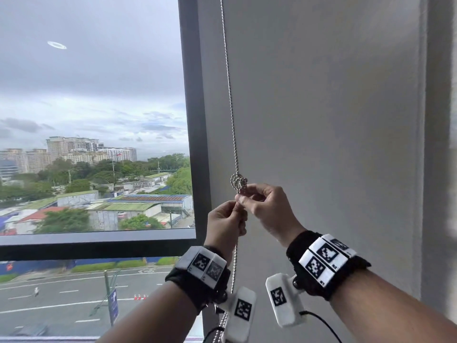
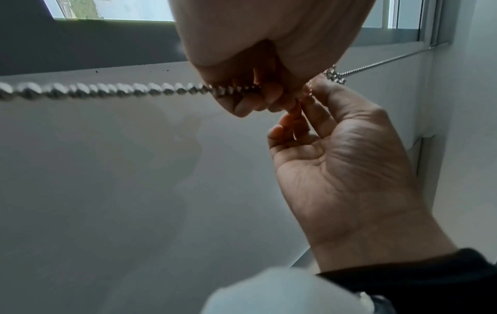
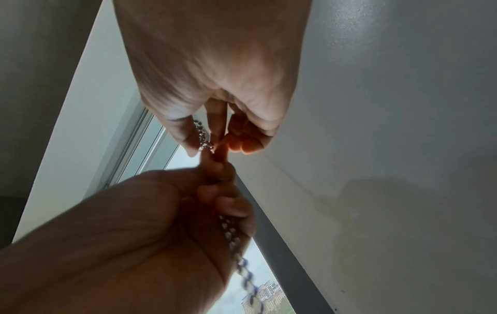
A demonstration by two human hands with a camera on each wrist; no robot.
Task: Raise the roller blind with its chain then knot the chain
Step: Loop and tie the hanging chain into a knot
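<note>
Left of our hands we've got a dark window frame [image 1: 195, 134], cloudy sky beyond. Buildings [image 1: 74, 154] and a road [image 1: 61, 293] sit below.

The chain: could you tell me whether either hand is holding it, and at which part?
Both. The left hand grips the chain just below the knot; the right hand pinches it at the knot's underside.

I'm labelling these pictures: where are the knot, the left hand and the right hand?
knot [image 1: 239, 183], head view, on the bunched loops.
left hand [image 1: 223, 222], head view, back of the hand.
right hand [image 1: 268, 206], head view, back of the hand.
</note>
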